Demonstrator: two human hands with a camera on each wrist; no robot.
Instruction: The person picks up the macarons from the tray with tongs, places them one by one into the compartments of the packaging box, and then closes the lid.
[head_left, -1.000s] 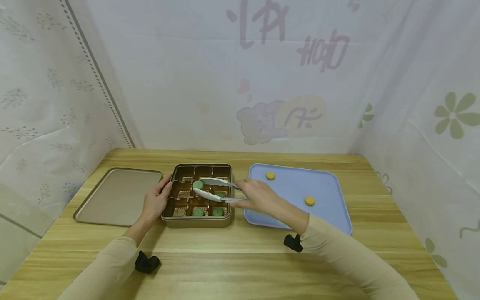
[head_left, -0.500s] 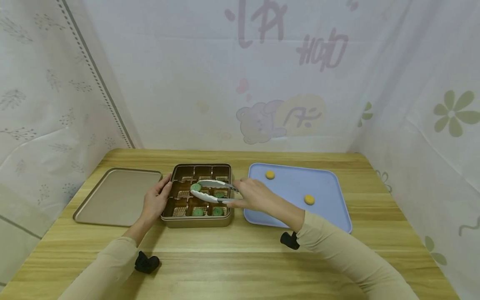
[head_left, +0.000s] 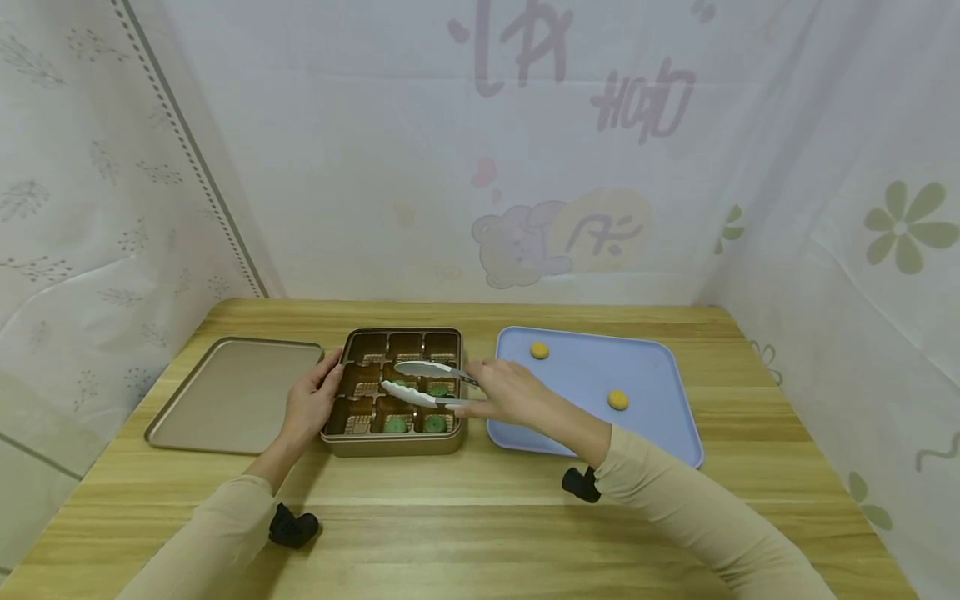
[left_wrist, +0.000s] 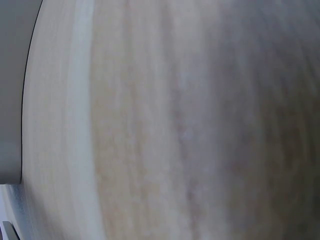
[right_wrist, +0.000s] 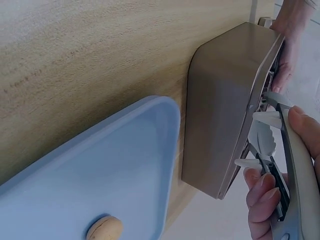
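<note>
In the head view my left hand [head_left: 311,404] holds the left wall of a bronze-coloured box [head_left: 397,447] fitted with a brown divided insert. My right hand [head_left: 513,393] grips a pair of tongs [head_left: 408,394] with pale scalloped tips. The tips are spread apart over the middle compartment, where a green macaron-like cookie [head_left: 400,387] lies low, partly hidden. More green cookies [head_left: 395,426] sit in the front middle, front right and middle right compartments. The right wrist view shows my right fingers [right_wrist: 262,195] round the tongs' handles beside the box.
Right of the box lies a blue tray [head_left: 577,392] carrying two yellow cookies [head_left: 618,400]. A flat bronze lid [head_left: 240,400] lies to the left. Wooden tabletop [head_left: 435,533] spans the front, with patterned cloth hanging behind.
The green cookie between the tongs' tips has been let go and now lies down in the middle compartment. The tongs shifted slightly left earlier; my left hand has stayed put.
</note>
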